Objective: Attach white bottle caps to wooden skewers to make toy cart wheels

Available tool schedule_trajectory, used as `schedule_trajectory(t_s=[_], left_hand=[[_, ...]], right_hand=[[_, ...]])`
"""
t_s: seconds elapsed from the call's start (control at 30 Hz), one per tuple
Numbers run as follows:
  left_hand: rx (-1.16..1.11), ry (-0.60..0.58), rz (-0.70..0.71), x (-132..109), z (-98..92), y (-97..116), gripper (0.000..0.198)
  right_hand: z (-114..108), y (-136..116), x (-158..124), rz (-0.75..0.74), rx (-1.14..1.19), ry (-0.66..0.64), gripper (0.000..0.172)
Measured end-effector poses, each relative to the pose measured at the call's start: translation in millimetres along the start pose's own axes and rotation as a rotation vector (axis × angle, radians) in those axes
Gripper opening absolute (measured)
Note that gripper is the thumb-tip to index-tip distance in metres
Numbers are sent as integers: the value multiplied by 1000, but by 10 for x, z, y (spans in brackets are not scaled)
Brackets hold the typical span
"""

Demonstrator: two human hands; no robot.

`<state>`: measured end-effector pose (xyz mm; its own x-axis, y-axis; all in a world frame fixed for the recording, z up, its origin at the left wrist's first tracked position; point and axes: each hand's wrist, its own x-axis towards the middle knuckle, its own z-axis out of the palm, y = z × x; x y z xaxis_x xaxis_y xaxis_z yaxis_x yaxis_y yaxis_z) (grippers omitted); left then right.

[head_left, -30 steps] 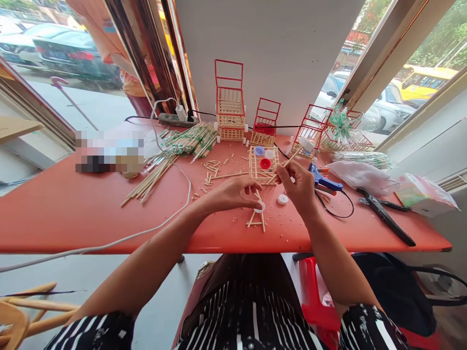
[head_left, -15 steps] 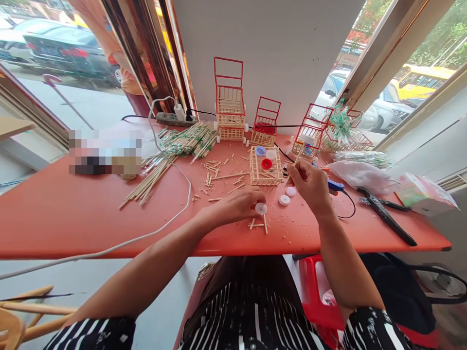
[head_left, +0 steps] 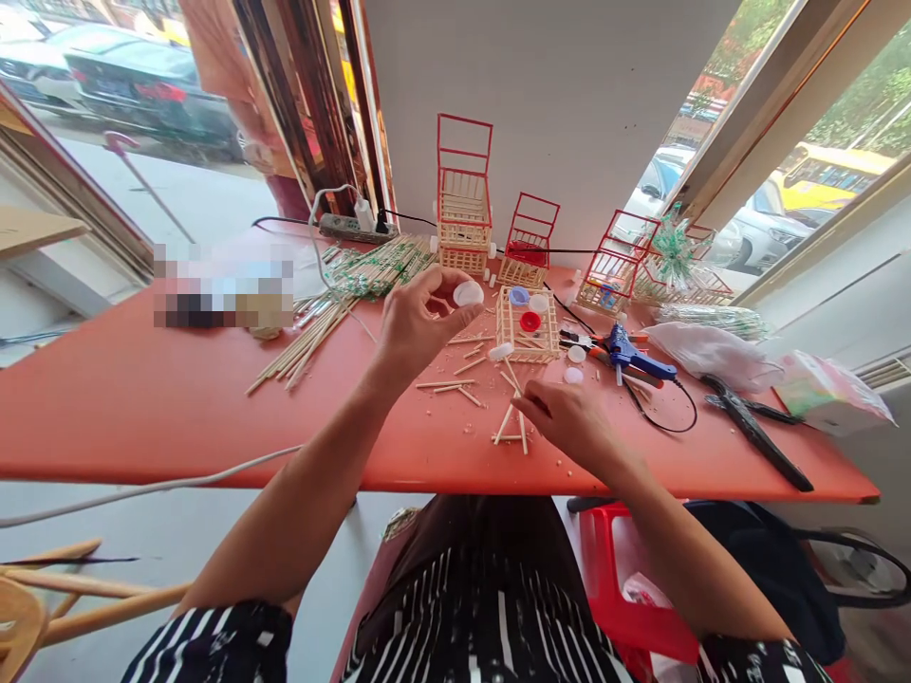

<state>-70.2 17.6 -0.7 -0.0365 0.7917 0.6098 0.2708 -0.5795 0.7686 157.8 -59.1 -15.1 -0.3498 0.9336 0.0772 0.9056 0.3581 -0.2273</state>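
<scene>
My left hand is raised over the table, thumb and fingers closed on a white bottle cap. Lower and to the right, my right hand pinches a thin wooden stick. Another white cap shows at that stick's far end; I cannot tell whether it is fixed there. Just below my right fingertips, a few short sticks lie on the red table. Beyond my hands sits a small stick-built crate with a blue cap, a white cap and a red cap on it.
Right of the crate lie two loose white caps, pliers and a blue glue gun with its cord. Red-framed stick carts stand along the wall. Bundled sticks and a power strip are back left. A black tool lies at right.
My left hand has risen up and left with a white cap. My right hand has come down toward the table, uncovering the glue gun. The view has shifted slightly.
</scene>
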Motion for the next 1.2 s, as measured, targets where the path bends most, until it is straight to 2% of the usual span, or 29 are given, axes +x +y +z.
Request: schedule_trajectory(t_s=[0.1, 0.27, 0.5, 0.77, 1.2], left_hand=[[26, 35, 10, -2, 5, 13, 21], [12, 153, 44, 27, -44, 19, 24], [-80, 196, 77, 41, -84, 59, 23], [-266, 45, -4, 47, -46, 63, 33], [-161, -41, 13, 8, -1, 30, 30]], right_hand=[[46, -158, 147, 10, -37, -74, 30], [60, -399, 444, 13, -152, -155, 35], [72, -556, 658, 36, -221, -236, 37], [134, -550, 639, 44, -223, -205, 36], [89, -499, 601, 29, -204, -198, 35]])
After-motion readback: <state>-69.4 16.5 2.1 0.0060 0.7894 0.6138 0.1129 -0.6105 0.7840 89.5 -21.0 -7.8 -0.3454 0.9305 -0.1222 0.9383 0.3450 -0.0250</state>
